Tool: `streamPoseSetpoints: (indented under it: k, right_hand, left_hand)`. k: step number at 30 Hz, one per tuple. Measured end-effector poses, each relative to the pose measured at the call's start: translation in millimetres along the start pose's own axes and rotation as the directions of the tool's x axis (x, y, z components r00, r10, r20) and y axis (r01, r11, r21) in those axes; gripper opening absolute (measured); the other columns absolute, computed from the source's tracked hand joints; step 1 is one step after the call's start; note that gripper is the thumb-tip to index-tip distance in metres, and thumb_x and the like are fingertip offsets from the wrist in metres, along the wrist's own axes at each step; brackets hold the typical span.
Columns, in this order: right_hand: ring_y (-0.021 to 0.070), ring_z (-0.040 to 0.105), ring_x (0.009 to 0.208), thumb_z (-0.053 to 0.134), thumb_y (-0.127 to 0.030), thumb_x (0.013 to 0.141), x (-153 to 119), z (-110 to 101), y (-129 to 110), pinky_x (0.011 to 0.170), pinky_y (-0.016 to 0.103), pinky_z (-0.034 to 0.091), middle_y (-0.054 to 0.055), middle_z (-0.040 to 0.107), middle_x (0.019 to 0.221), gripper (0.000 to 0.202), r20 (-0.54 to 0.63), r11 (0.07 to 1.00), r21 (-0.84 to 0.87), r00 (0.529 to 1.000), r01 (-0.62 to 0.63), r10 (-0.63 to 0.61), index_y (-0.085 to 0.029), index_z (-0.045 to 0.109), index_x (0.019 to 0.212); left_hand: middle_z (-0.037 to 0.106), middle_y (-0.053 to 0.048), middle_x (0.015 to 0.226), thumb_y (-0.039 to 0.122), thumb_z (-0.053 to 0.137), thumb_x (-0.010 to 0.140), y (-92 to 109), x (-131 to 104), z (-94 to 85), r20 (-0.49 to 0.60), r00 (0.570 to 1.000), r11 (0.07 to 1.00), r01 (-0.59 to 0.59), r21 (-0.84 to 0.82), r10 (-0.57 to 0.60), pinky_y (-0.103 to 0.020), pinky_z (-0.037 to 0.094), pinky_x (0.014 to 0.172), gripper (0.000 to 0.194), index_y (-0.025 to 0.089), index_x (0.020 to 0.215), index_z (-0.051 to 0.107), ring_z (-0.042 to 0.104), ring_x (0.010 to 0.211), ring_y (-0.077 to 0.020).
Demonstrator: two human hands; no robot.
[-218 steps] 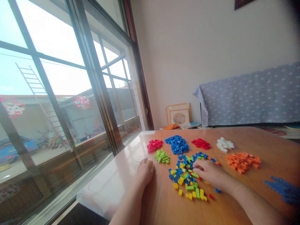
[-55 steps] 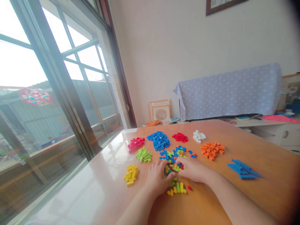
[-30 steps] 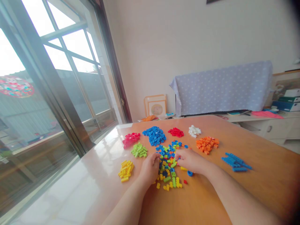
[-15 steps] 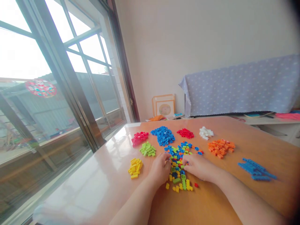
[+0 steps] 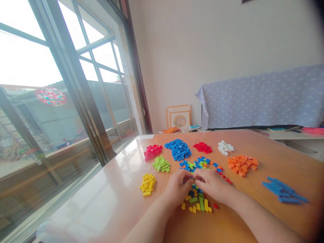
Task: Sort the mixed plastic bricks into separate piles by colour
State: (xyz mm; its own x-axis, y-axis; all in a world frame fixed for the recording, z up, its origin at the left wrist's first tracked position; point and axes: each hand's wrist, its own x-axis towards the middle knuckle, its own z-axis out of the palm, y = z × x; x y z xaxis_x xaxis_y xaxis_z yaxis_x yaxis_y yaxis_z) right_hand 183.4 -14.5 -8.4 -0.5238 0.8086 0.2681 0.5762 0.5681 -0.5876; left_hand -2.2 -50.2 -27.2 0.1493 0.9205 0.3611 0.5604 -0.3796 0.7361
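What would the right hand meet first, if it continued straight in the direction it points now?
Probably the left hand: the right hand points toward it, above the mixed blocks. Depth is unclear, so I cannot tell whether they already touch.

"What stood on the left?"
"A large dark-framed window (image 5: 76,77); bright daylight came through and glared off the brown table (image 5: 265,148)."
"Was anything on the glass (image 5: 22,64)?"
"A round red-and-white decoration (image 5: 50,96) was."
"And beyond the table?"
"A framed picture (image 5: 180,120) leaned by the pale wall (image 5: 202,44), and a dotted grey-blue cloth (image 5: 263,98) hung above a low white cabinet (image 5: 280,135)."
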Motion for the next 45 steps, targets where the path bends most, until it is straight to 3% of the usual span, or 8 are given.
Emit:
streamPoseSetpoints:
  k: [6,11,15,18,23,30,38,45]
  right_hand:
    - [0.0173,0.058,0.072,0.053,-0.031,0.084,2.7,1.6,3.5,0.066,0.027,0.042,0.001,0.066,0.078,0.016,-0.053,1.000,0.003,0.998,-0.015,0.015,-0.023,0.066,0.090]
    - [0.0190,0.061,0.079,0.051,-0.033,0.085,4.4,-4.9,6.2,0.074,0.030,0.044,0.003,0.068,0.085,0.018,-0.080,0.999,-0.032,0.996,-0.036,0.034,-0.024,0.067,0.089]
    - [0.0191,0.061,0.080,0.049,-0.034,0.087,4.0,-7.3,5.5,0.074,0.030,0.044,0.002,0.068,0.086,0.019,-0.085,0.999,-0.034,0.996,-0.043,0.040,-0.024,0.065,0.085]
    - [0.0188,0.061,0.081,0.049,-0.035,0.088,3.6,-8.5,5.0,0.075,0.030,0.044,0.002,0.068,0.087,0.020,-0.097,0.999,-0.018,0.995,-0.039,0.037,-0.024,0.064,0.083]
    - [0.0177,0.061,0.080,0.048,-0.036,0.089,2.3,-10.8,2.7,0.073,0.029,0.043,0.001,0.067,0.083,0.022,-0.114,1.000,-0.008,0.993,-0.025,0.024,-0.023,0.063,0.080]
    - [0.0176,0.060,0.078,0.048,-0.036,0.089,1.0,-13.7,1.1,0.070,0.029,0.044,0.001,0.067,0.082,0.023,-0.130,0.999,-0.002,0.991,-0.033,0.032,-0.023,0.064,0.080]
    - [0.0178,0.061,0.079,0.047,-0.035,0.089,1.8,-13.5,0.8,0.072,0.030,0.045,0.001,0.068,0.084,0.023,-0.142,1.000,-0.005,0.990,-0.019,0.018,-0.023,0.064,0.080]
    - [0.0180,0.061,0.079,0.047,-0.035,0.089,1.9,-14.5,1.1,0.072,0.030,0.045,0.002,0.069,0.085,0.023,-0.151,1.000,-0.012,0.988,-0.023,0.021,-0.023,0.064,0.080]
  left_hand:
    - [0.066,0.000,0.083,0.021,0.058,0.083,-12.8,4.6,-3.4,-0.113,0.992,0.997,0.055,0.052,-0.049,-0.023,0.043,0.068,0.007,0.020,0.087,0.064,0.058,0.076,-0.0135]
    - [0.064,-0.002,0.084,0.020,0.055,0.084,-20.1,9.0,-27.3,-0.280,0.951,0.929,0.214,0.301,-0.128,-0.024,0.040,0.068,0.007,0.020,0.079,0.060,0.057,0.079,-0.0153]
    - [0.062,-0.003,0.083,0.017,0.053,0.085,-22.2,7.5,-43.5,-0.314,0.935,0.844,0.299,0.445,-0.166,-0.026,0.037,0.068,0.010,0.019,0.075,0.056,0.056,0.080,-0.0170]
    - [0.062,-0.004,0.085,0.015,0.050,0.086,-23.8,5.3,-48.6,-0.318,0.933,0.797,0.321,0.513,-0.170,-0.026,0.036,0.068,0.012,0.019,0.077,0.056,0.056,0.082,-0.0178]
    - [0.062,-0.006,0.087,0.011,0.050,0.083,-33.0,4.2,-47.3,-0.271,0.922,0.712,0.385,0.587,-0.275,-0.027,0.038,0.069,0.011,0.019,0.079,0.058,0.057,0.083,-0.0194]
    - [0.062,-0.008,0.100,0.011,0.045,0.085,-37.5,1.8,-41.9,-0.271,0.938,0.735,0.339,0.587,-0.217,-0.027,0.041,0.072,0.021,0.020,0.095,0.062,0.058,0.087,-0.0192]
    - [0.063,-0.009,0.098,0.010,0.047,0.083,-26.4,3.9,-33.4,-0.056,0.976,0.807,0.204,0.555,-0.209,-0.029,0.044,0.080,0.026,0.021,0.091,0.070,0.059,0.092,-0.0203]
    - [0.061,-0.010,0.095,0.024,0.045,0.091,-28.6,4.9,-37.8,-0.098,0.966,0.746,0.246,0.618,-0.237,-0.032,0.042,0.082,0.025,0.019,0.080,0.067,0.055,0.092,-0.0221]
